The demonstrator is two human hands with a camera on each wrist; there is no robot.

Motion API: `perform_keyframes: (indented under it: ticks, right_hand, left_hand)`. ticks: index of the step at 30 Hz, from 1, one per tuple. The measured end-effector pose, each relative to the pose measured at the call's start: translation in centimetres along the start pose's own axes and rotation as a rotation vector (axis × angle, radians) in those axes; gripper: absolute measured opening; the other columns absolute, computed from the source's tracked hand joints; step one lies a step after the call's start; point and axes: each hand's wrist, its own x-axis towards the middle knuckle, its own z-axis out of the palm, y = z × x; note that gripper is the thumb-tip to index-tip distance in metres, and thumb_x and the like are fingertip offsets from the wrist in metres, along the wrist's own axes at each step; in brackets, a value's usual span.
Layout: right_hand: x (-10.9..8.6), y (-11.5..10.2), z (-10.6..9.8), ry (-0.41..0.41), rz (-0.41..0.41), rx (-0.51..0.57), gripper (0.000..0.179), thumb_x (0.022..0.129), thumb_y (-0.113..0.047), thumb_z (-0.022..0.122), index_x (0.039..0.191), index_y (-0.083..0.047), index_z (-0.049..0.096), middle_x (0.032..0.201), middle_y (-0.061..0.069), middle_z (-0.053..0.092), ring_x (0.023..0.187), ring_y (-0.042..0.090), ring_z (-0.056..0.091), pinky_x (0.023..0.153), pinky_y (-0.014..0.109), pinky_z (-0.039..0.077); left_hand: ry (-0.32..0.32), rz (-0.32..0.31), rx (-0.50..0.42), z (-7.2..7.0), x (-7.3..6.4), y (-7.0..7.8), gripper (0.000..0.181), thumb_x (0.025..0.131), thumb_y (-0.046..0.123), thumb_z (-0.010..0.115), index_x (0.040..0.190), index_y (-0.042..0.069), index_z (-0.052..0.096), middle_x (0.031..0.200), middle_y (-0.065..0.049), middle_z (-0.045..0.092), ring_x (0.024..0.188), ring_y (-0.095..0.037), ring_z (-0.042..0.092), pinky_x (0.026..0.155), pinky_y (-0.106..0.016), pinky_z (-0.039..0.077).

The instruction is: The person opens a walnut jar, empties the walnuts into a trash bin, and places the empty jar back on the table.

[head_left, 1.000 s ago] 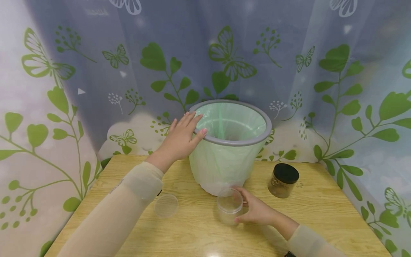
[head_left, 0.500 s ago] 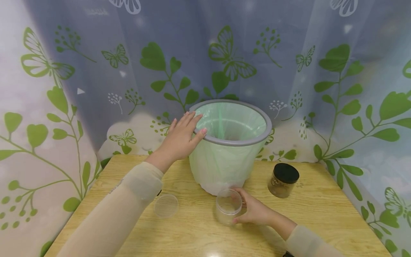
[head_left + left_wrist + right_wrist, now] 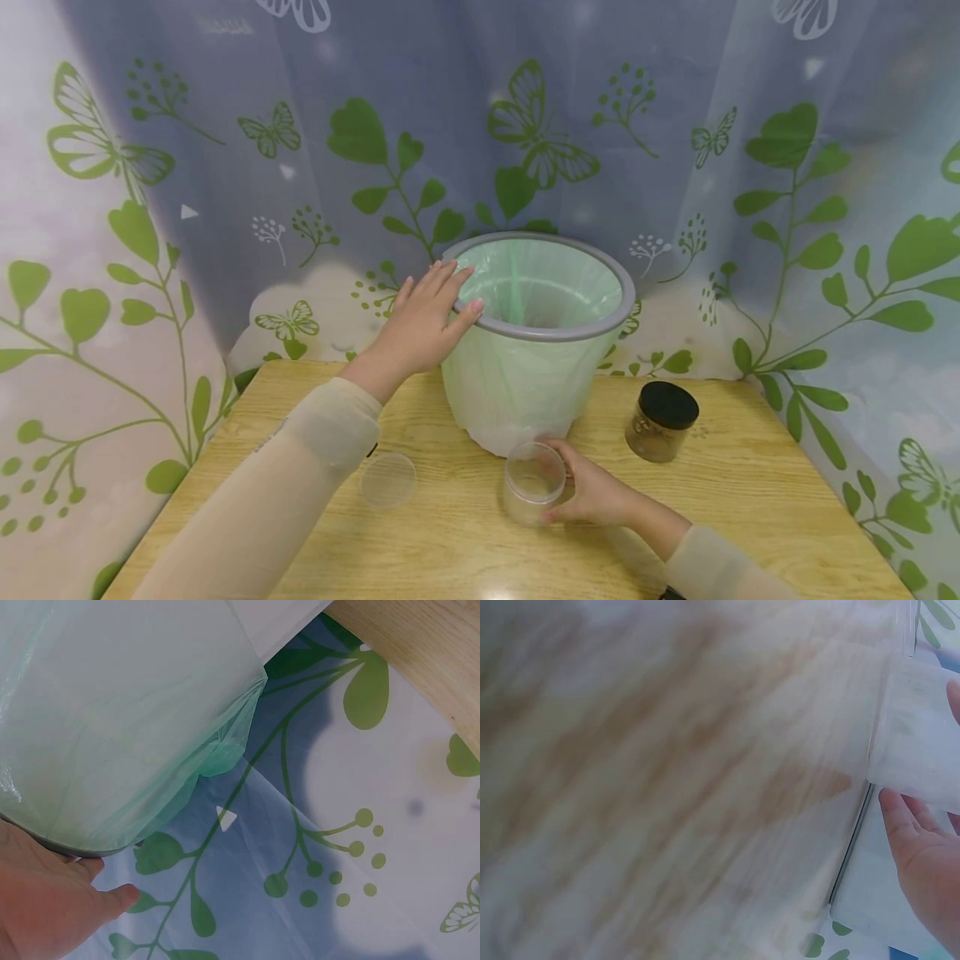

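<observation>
Head view: fingers of the right hand [image 3: 596,493] grasp the clear jar [image 3: 531,492] on the table [image 3: 450,550] in front of the bin [image 3: 525,379]. Left hand [image 3: 423,329] rests, unclenched, on the bin's rim [image 3: 540,335]; excess pressure there could tip the bin against the jar.

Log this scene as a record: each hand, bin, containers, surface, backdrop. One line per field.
left hand: left hand rests on the bin's grey rim, fingers over the edge
right hand: right hand holds the clear jar
bin: bin upright, lined with a pale green bag
clear jar: upright, in front of the bin; contents unclear
clear disc: clear disc flat, apart from the jar
second container: black-lidded jar, lid on, untouched
surface: wood-grain table
backdrop: curtain with leaves and butterflies
</observation>
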Motion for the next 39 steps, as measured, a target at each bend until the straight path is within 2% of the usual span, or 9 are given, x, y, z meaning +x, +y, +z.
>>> perform_keyframes:
  ticks: [4, 22, 33, 39]
  right_hand:
    - [0.08, -0.02, 0.03, 0.002, 0.010, -0.009, 0.106, 0.074, -0.020, 0.091, 0.155, -0.008, 0.023, 0.153, 0.027, 0.033, 0.130, 0.048, 0.047, 0.101, 0.053, 0.046]
    - [0.15, -0.19, 0.24, 0.006, -0.019, 0.016, 0.105, 0.074, -0.016, 0.091, 0.155, -0.006, 0.024, 0.152, 0.028, 0.033, 0.132, 0.048, 0.045, 0.102, 0.052, 0.046]
    - [-0.07, -0.31, -0.02, 0.000, -0.049, -0.002, 0.103, 0.075, -0.017, 0.090, 0.154, -0.005, 0.025, 0.153, 0.026, 0.033, 0.135, 0.047, 0.042, 0.105, 0.051, 0.043]
    - [-0.22, -0.22, -0.22, -0.017, -0.068, 0.024, 0.101, 0.077, -0.015, 0.089, 0.154, -0.004, 0.024, 0.151, 0.026, 0.034, 0.135, 0.048, 0.042, 0.107, 0.052, 0.041]
  left_hand:
    - [0.003, 0.000, -0.003, 0.05, 0.00, -0.05, 0.072, 0.103, 0.065, 0.019, 0.162, 0.024, 0.018, 0.168, -0.006, 0.011, 0.154, -0.025, 0.002, 0.120, -0.057, 0.001]
    - [0.000, 0.001, -0.013, -0.02, -0.01, -0.06, 0.072, 0.103, 0.064, 0.020, 0.162, 0.022, 0.019, 0.168, -0.006, 0.011, 0.154, -0.025, 0.002, 0.120, -0.057, 0.001]
    - [-0.001, 0.000, -0.011, -0.14, -0.06, 0.05, 0.071, 0.104, 0.064, 0.021, 0.162, 0.022, 0.019, 0.168, -0.007, 0.012, 0.154, -0.025, 0.003, 0.120, -0.057, 0.001]
    - [0.000, 0.003, -0.010, -0.14, -0.08, 0.03, 0.072, 0.103, 0.064, 0.021, 0.162, 0.022, 0.019, 0.167, -0.007, 0.012, 0.154, -0.025, 0.003, 0.120, -0.057, 0.001]
